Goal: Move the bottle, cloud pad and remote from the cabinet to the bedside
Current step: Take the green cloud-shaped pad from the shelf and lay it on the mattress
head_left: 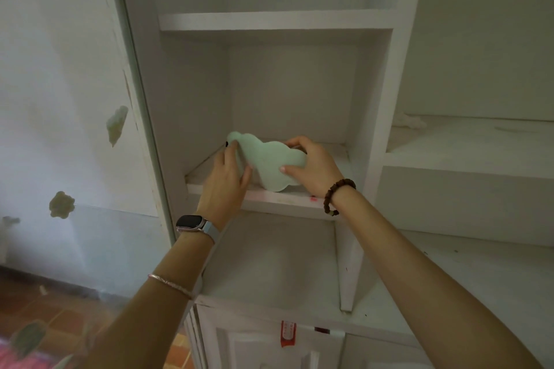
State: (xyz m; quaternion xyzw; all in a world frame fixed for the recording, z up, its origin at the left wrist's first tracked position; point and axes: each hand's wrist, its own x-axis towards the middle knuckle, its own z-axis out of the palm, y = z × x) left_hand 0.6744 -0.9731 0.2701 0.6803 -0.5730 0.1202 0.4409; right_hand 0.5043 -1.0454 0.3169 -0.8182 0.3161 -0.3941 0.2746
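A pale green cloud pad (271, 163) is tilted up off a shelf (278, 199) of the white cabinet, in the middle compartment. My left hand (229, 180) grips its left lobe, fingers behind and thumb in front. My right hand (311, 166) grips its right edge, thumb on the front face. A small dark thing (227, 144) shows by my left fingertips; I cannot tell what it is. No bottle or remote is clearly seen.
The cabinet has a shelf above (275, 21) and a lower counter surface (269, 266) with doors beneath. A side shelf (467, 144) lies to the right. A peeling wall (60, 99) stands at left, with tiled floor (54, 317) below.
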